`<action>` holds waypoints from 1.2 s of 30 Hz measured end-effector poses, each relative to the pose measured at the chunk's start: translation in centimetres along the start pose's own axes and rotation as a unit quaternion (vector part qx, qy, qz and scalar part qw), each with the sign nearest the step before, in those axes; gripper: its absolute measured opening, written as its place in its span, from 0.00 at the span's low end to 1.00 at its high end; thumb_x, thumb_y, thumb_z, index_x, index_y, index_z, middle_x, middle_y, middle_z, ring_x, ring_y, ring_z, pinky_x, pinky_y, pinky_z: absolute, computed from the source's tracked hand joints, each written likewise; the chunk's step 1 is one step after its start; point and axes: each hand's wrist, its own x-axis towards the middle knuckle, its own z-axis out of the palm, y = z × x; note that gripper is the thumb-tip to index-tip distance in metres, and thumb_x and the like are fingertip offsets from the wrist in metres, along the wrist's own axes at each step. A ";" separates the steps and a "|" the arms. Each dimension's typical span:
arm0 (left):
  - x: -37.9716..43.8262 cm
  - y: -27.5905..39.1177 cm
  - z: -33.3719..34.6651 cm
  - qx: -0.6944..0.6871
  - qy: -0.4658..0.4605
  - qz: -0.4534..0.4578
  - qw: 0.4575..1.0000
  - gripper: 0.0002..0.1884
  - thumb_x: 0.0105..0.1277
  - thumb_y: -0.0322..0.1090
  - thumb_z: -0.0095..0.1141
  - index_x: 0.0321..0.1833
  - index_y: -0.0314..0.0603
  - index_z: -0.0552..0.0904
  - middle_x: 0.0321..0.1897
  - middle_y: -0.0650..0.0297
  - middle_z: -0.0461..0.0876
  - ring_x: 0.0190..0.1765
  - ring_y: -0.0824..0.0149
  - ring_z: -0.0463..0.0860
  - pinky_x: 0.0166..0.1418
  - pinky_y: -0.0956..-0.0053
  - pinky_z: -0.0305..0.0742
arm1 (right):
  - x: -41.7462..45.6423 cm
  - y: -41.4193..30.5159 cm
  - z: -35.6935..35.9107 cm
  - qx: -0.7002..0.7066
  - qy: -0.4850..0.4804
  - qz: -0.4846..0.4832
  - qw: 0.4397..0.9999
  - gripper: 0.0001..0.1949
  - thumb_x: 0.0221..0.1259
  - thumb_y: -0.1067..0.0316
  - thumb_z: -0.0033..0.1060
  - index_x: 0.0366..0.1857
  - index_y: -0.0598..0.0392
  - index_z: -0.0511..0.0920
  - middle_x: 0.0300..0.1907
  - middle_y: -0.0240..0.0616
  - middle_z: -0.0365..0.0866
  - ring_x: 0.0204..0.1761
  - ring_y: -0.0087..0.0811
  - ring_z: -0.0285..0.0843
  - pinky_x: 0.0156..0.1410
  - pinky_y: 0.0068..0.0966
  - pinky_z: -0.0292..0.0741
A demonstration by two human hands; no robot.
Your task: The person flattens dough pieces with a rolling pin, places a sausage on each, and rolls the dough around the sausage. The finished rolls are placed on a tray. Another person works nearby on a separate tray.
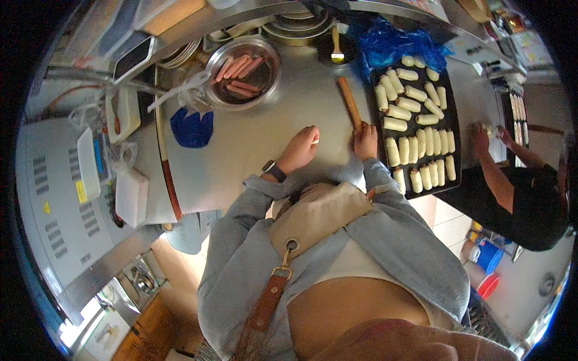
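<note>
My left hand (299,149), with a dark watch on its wrist, is curled above the steel worktop (253,149); a small piece of pale dough (315,141) shows between its fingers. My right hand (366,141) grips the lower end of a wooden rolling pin (349,99), which points away from me. Just right of that hand lies a dark baking tray (457,155) with several sausages wrapped in dough (413,150) in rows. At the back left, a round steel bowl (271,92) holds several bare sausages (239,67).
A blue glove (193,128) lies left on the worktop. A brush (337,47) rests in a dark pan at the back. Blue plastic (402,43) covers the tray's far end. A long stick (167,180) lies at left. A co-worker's hands (481,142) are at far right.
</note>
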 end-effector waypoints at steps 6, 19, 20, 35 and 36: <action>2.2 -5.6 -0.9 -0.007 0.084 -0.088 0.993 0.12 0.57 0.21 0.56 0.44 0.36 0.74 0.40 0.51 0.78 0.45 0.47 0.78 0.49 0.57 0.73 | -0.8 -0.8 -0.7 0.038 0.024 -0.019 0.999 0.20 0.67 0.67 0.57 0.61 0.61 0.72 0.48 0.56 0.74 0.51 0.60 0.72 0.57 0.48 0.73; -3.3 -3.9 2.6 0.348 -0.024 -0.014 0.937 0.44 0.70 0.63 0.50 0.79 0.37 0.61 0.82 0.49 0.53 0.83 0.47 0.50 0.82 0.48 0.49 | 0.1 -2.1 -0.4 0.030 -0.003 -0.034 0.999 0.19 0.68 0.68 0.57 0.60 0.62 0.74 0.49 0.58 0.76 0.51 0.60 0.73 0.58 0.48 0.73; -3.2 -3.3 2.9 0.349 -0.007 -0.041 0.936 0.43 0.70 0.63 0.49 0.79 0.38 0.61 0.82 0.50 0.53 0.83 0.48 0.50 0.82 0.48 0.49 | 0.3 -2.2 0.0 0.045 -0.011 -0.037 0.998 0.19 0.68 0.68 0.57 0.60 0.62 0.74 0.50 0.57 0.76 0.51 0.59 0.73 0.58 0.48 0.73; -5.6 -5.6 -0.8 0.402 0.166 -0.073 0.897 0.25 0.71 0.42 0.55 0.69 0.40 0.75 0.73 0.52 0.69 0.70 0.44 0.71 0.75 0.46 0.61 | 1.5 -10.5 0.7 -0.046 -0.107 -0.303 0.946 0.20 0.65 0.63 0.63 0.61 0.51 0.77 0.55 0.43 0.81 0.57 0.48 0.79 0.63 0.42 0.77; -6.1 -6.3 -0.5 0.401 0.160 -0.085 0.898 0.25 0.71 0.41 0.55 0.69 0.40 0.75 0.73 0.52 0.69 0.70 0.44 0.71 0.75 0.46 0.61 | 1.6 -10.7 1.1 -0.063 -0.065 -0.304 0.948 0.20 0.66 0.64 0.62 0.61 0.51 0.77 0.56 0.43 0.82 0.57 0.47 0.80 0.64 0.41 0.77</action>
